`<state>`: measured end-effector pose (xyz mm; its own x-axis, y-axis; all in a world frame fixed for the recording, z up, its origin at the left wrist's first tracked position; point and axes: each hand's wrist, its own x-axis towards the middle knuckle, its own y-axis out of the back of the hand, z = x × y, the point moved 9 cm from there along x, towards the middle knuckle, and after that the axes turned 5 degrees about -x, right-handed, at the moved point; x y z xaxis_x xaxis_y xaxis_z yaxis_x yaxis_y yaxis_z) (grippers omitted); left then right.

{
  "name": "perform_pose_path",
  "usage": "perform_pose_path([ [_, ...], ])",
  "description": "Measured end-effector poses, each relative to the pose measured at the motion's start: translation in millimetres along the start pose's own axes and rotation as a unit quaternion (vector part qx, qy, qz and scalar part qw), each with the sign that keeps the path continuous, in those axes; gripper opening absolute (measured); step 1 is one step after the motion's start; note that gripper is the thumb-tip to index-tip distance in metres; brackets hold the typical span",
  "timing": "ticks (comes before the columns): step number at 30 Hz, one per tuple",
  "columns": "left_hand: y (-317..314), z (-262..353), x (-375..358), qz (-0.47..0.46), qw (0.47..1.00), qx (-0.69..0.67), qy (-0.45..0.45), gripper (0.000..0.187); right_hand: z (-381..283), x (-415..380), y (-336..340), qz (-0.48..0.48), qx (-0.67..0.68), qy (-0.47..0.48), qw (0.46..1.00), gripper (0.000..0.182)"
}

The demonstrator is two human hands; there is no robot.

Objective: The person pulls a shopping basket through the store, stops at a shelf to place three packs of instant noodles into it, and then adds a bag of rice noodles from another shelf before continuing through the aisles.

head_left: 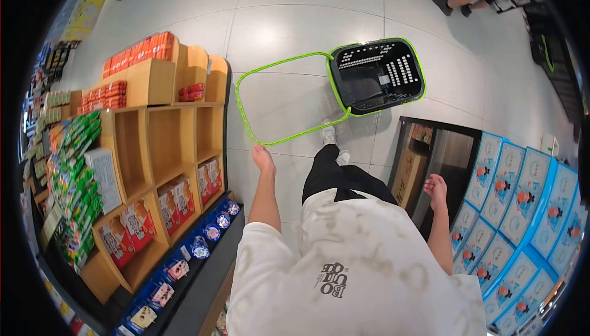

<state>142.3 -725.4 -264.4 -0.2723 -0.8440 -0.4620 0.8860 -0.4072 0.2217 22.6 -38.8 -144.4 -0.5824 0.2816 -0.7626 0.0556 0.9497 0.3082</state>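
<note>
A black shopping basket [375,99] with a bright green rim stands on the floor ahead of me. Its long green handle [279,62] is swung out to the left as a wide loop. My left hand [264,159] is closed at the near corner of that loop; the fingertips are partly hidden. My right hand [436,189] hangs at my right side, with loosely bent fingers somewhat apart and nothing visible in them. It is nearest to a dark-framed display case [437,151] and the stacked light-blue boxes [516,194].
On the left stands a wooden shelf [147,111] with red boxes [128,233], orange-red packs [140,53] and green bags [77,182]. Round blue-and-white packs [212,232] line its base. Another person's legs [458,4] show at the upper right. Pale tiles [295,25] cover the floor.
</note>
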Motion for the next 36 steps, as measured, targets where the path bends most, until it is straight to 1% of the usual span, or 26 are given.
perform_pose_path([
  [1,18,-5,-2,0.012,1.0,-0.014,-0.003,0.025,-4,6,-5,-0.005,-0.006,0.005,1.0,0.017],
  [4,71,-34,-32,0.022,0.997,-0.034,0.062,0.023,-5,10,-21,-0.023,-0.011,0.016,1.0,0.016],
  [5,94,-54,-39,0.051,0.996,-0.023,0.067,0.023,4,7,-25,-0.029,-0.008,0.009,0.999,0.016],
  [6,115,-73,-46,0.078,0.994,-0.013,0.071,0.024,18,9,-26,-0.035,-0.003,0.003,0.999,0.016],
  [8,141,-90,-73,0.046,0.994,0.012,0.099,0.025,53,7,-26,-0.03,-0.001,-0.021,0.999,0.016],
  [11,169,-102,-112,0.009,0.991,-0.006,0.132,0.024,119,-11,-29,-0.037,0.025,-0.082,0.996,0.016],
  [14,202,-107,-138,-0.013,0.986,0.003,0.165,0.03,215,-23,-25,-0.052,0.031,-0.185,0.981,0.017],
  [15,213,-107,-146,0.002,0.985,0.011,0.172,0.031,243,-28,-24,-0.062,0.031,-0.223,0.972,0.017],
  [17,233,-107,-159,0.028,0.982,0.027,0.186,0.034,271,-39,-14,-0.034,-0.043,-0.211,0.976,0.016],
  [18,238,-107,-164,0.016,0.981,0.042,0.19,0.035,279,-41,-11,-0.018,-0.079,-0.205,0.975,0.016],
  [20,245,-111,-174,-0.012,0.977,0.075,0.202,0.037,299,-31,-13,-0.031,-0.034,-0.206,0.977,0.016],
  [22,251,-113,-180,-0.013,0.972,0.031,0.231,0.038,317,-11,-9,-0.04,0.013,-0.206,0.978,0.016],
  [23,250,-114,-179,-0.014,0.97,0.007,0.244,0.038,321,0,-10,-0.045,0.037,-0.204,0.977,0.016],
  [24,249,-111,-178,-0.008,0.972,0.006,0.236,0.036,322,6,-13,-0.052,0.06,-0.202,0.976,0.016],
  [26,250,-104,-176,0.007,0.975,0.002,0.22,0.033,287,-3,-19,-0.042,0.085,-0.195,0.976,0.017],
  [27,247,-103,-173,-0.016,0.975,0.003,0.223,0.028,261,-11,-24,-0.038,0.096,-0.193,0.976,0.018],
  [28,248,-103,-169,-0.038,0.973,0.005,0.226,0.023,250,-8,-25,-0.021,0.111,-0.185,0.976,0.009],
  [29,247,-104,-166,-0.06,0.972,0.006,0.229,0.019,238,-6,-28,-0.023,0.103,-0.17,0.98,0.009],
  [31,261,-105,-163,0.011,0.975,0.015,0.22,0.006,215,5,-32,-0.025,0.088,-0.138,0.986,0.009],
  [32,266,-106,-163,0.046,0.975,0.018,0.216,0.009,207,7,-34,-0.033,0.086,-0.137,0.986,0.01],
  [35,265,-86,-183,0.058,0.96,-0.001,0.274,0.027,194,19,-43,-0.052,0.086,-0.121,0.988,0.009],
  [36,269,-92,-177,0.035,0.96,0.015,0.277,0.03,192,16,-46,-0.052,0.081,-0.124,0.988,0.009],
])
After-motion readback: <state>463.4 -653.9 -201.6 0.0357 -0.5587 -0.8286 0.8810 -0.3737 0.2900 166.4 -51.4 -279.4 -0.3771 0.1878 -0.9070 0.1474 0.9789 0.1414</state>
